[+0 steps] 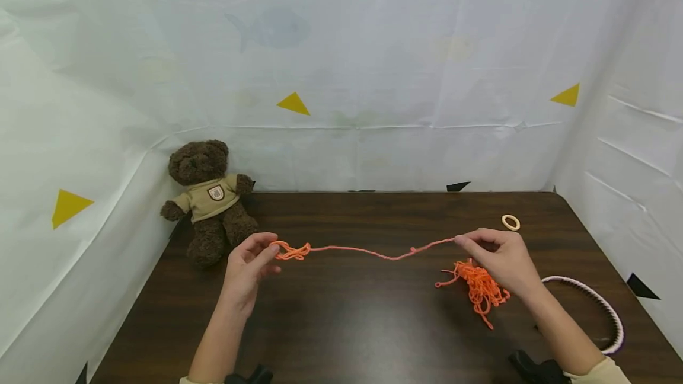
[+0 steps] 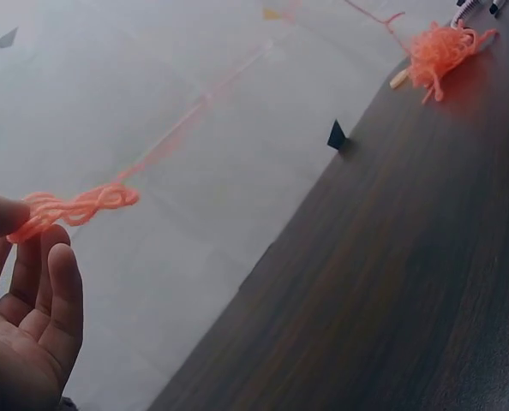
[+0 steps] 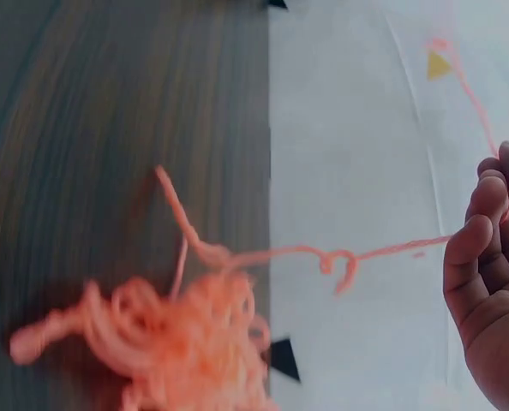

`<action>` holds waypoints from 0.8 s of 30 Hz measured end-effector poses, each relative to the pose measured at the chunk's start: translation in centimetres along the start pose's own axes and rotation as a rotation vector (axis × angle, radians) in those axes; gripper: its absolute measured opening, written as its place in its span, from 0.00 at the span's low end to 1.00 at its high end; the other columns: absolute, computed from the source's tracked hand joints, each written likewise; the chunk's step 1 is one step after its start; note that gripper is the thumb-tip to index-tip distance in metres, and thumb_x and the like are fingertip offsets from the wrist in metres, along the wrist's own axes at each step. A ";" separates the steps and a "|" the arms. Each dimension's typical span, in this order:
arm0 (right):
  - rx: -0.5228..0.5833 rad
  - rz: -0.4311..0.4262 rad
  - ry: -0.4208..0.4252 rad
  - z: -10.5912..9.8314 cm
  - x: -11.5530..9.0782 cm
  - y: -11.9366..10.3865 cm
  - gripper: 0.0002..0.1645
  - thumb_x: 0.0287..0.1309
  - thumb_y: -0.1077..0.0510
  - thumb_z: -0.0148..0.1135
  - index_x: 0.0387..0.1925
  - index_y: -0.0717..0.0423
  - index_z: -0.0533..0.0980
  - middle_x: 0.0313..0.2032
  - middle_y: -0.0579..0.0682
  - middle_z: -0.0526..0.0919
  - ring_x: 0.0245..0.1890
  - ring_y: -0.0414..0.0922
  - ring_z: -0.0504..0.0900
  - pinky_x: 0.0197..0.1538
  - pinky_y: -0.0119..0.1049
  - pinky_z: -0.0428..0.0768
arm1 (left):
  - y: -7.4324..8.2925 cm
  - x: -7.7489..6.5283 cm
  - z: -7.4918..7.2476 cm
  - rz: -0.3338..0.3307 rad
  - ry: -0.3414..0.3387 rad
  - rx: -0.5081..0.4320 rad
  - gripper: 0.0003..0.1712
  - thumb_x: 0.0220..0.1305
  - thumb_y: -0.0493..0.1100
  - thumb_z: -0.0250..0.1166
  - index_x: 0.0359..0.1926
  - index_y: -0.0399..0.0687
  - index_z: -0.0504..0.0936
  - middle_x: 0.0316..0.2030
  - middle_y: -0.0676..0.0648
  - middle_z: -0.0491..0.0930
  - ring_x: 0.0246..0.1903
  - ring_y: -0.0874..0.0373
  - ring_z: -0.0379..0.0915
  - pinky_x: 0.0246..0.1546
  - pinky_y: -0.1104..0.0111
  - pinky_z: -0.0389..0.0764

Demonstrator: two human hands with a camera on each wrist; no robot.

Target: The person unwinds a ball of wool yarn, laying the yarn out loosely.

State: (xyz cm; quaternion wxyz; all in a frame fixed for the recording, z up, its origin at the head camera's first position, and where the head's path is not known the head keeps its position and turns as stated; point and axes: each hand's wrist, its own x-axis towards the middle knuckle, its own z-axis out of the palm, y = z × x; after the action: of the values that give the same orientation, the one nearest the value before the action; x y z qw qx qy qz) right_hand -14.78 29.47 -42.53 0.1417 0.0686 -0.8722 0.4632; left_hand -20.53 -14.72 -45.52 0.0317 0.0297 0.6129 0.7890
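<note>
An orange yarn bundle (image 1: 292,250), looped several times and knotted at its right end, is pinched between the thumb and fingers of my left hand (image 1: 246,271). From it a single strand of yarn (image 1: 373,253) runs across to my right hand (image 1: 504,259), sagging slightly, with a small kink near the right. My right thumb and fingertips pinch that strand. Below the right hand lies a tangled orange yarn pile (image 1: 476,284) on the table. In the right wrist view, the strand (image 3: 400,249) continues from the hand down to the pile (image 3: 194,342).
A brown teddy bear (image 1: 209,200) in a beige shirt sits at the table's back left. A pale wooden ring (image 1: 510,222) lies at the back right. Beside my right forearm is a white braided hoop (image 1: 605,307), partly hidden. White sheeting (image 1: 373,159) walls the dark table (image 1: 347,325).
</note>
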 end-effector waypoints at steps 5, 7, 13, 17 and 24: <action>-0.037 0.058 0.083 -2.2 -0.5 1.5 0.11 0.64 0.55 0.65 0.37 0.60 0.85 0.22 0.48 0.83 0.20 0.43 0.79 0.22 0.34 0.75 | 0.2 0.1 -0.4 0.001 0.013 -0.022 0.10 0.65 0.35 0.66 0.46 0.45 0.82 0.36 0.52 0.80 0.33 0.60 0.77 0.30 0.69 0.82; -0.033 0.090 0.125 -3.0 -0.6 2.1 0.13 0.64 0.55 0.65 0.37 0.62 0.84 0.21 0.46 0.83 0.21 0.42 0.80 0.22 0.33 0.76 | 0.3 0.1 -0.6 -0.005 0.022 -0.026 0.09 0.64 0.36 0.67 0.45 0.48 0.82 0.37 0.52 0.80 0.33 0.60 0.77 0.30 0.69 0.82; -0.047 0.161 0.268 -5.3 -0.9 3.9 0.12 0.62 0.54 0.67 0.32 0.61 0.83 0.16 0.44 0.80 0.17 0.37 0.77 0.19 0.29 0.71 | 0.3 0.2 -1.3 -0.028 0.048 -0.050 0.09 0.63 0.38 0.68 0.45 0.48 0.83 0.38 0.52 0.78 0.32 0.59 0.78 0.30 0.70 0.82; -0.068 0.223 0.328 -6.4 -1.1 4.7 0.12 0.62 0.51 0.67 0.29 0.55 0.84 0.15 0.44 0.80 0.16 0.36 0.76 0.16 0.31 0.68 | 0.3 0.1 -1.7 -0.020 0.054 -0.052 0.09 0.64 0.37 0.68 0.45 0.47 0.83 0.38 0.52 0.79 0.33 0.60 0.79 0.30 0.70 0.82; -0.003 0.370 0.464 -8.3 -1.4 6.2 0.11 0.61 0.50 0.67 0.22 0.38 0.83 0.13 0.38 0.79 0.15 0.32 0.77 0.21 0.23 0.71 | 0.4 0.1 -2.2 -0.007 0.060 -0.058 0.07 0.64 0.37 0.67 0.43 0.50 0.83 0.38 0.51 0.80 0.32 0.60 0.80 0.30 0.71 0.82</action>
State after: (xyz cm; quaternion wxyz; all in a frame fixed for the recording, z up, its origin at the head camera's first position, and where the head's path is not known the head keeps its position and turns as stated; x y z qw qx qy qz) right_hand -13.50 39.86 -43.45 0.2506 -0.1997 -0.8149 0.4830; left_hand -20.88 -16.96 -45.66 0.0168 0.0032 0.5906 0.8068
